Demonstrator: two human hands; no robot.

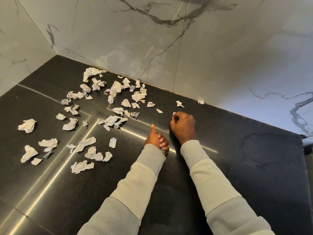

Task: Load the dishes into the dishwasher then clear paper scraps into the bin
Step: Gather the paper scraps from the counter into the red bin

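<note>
Several crumpled white paper scraps (116, 89) lie scattered over the black countertop (237, 158), mostly on its left and back. My right hand (183, 126) is curled over the counter near the middle, pinching a small paper scrap (174, 113) at its fingertips. My left hand (156, 140) sits just left of and nearer than it, fingers curled round white scraps with the thumb sticking up. Two small scraps (179, 103) lie beyond my right hand, near the wall. No bin, dishes or dishwasher are in view.
A marble wall (203, 56) rises behind the counter and meets a side wall at the far left corner. The counter's right edge (303, 167) drops off at the far right. Bright light streaks cross the glossy surface.
</note>
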